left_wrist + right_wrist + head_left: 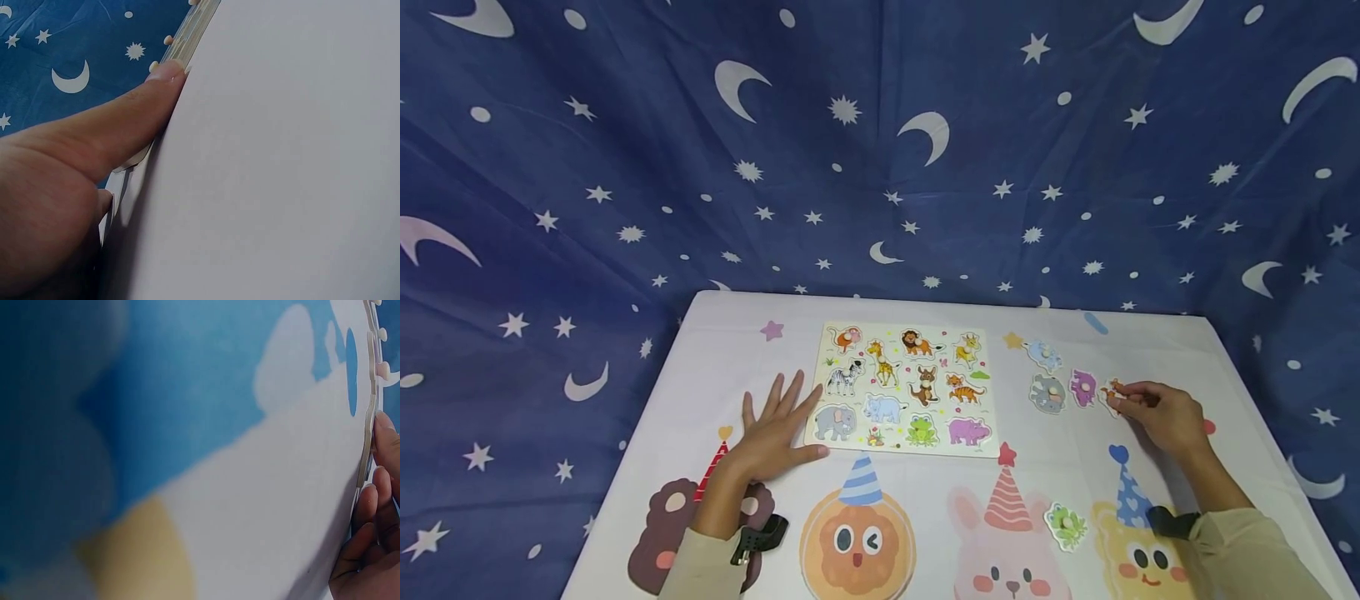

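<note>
My left hand (775, 437) lies with fingers spread at the left edge of a wooden animal puzzle board (895, 442). In the left wrist view its thumb (119, 122) rests along the board's edge, where small knobs stick up. Over to the right, my right hand (1165, 417) pinches a small orange-brown animal puzzle piece (1113, 392), partly covered by its fingers. Just left of it lie a purple hippo piece (1082, 388), a grey elephant piece (1047, 393) and a light blue animal piece (1043, 356).
A green frog piece (1066, 527) lies alone near the front, left of the right wrist. The white tablecloth (737, 333) has printed cartoon animals along its front. Behind the table hangs a dark blue curtain (820, 167) with moons and stars.
</note>
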Demonstrator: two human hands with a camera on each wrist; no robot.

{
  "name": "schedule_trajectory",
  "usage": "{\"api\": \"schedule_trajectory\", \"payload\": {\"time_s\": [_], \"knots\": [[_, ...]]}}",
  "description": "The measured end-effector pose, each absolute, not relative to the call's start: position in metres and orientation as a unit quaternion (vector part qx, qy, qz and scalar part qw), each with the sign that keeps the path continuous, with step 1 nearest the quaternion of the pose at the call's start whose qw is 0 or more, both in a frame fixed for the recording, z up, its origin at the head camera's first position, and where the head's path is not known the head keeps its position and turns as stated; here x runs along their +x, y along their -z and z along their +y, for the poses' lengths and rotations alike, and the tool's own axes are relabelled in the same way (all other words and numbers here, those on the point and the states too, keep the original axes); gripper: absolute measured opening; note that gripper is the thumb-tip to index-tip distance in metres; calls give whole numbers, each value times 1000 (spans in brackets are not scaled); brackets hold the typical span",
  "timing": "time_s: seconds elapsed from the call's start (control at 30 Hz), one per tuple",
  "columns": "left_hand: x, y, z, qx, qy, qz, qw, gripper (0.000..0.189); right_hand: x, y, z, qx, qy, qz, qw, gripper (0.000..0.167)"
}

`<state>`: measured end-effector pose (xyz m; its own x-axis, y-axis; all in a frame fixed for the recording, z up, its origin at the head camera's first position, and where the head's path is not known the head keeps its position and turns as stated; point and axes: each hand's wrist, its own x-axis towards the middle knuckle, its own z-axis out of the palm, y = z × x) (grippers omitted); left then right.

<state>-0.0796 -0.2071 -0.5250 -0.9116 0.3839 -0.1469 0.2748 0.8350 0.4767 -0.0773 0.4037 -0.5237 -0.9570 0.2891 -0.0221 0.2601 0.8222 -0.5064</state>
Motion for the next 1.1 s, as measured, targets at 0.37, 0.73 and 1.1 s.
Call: {"api": "schedule_trajectory", "payload": {"time_s": [0.37, 0.73, 1.1], "knots": [[-79, 525, -207, 172, -230, 950, 119, 98, -77, 526, 405, -125, -253, -958, 42, 41], [-81, 527, -208, 173, -228, 951, 117, 99, -74, 517, 403, -130, -262, -956, 35, 45], [-80, 527, -208, 175, -232, 950, 115, 99, -73, 500, 377, -83, -294, -951, 33, 43]]}}
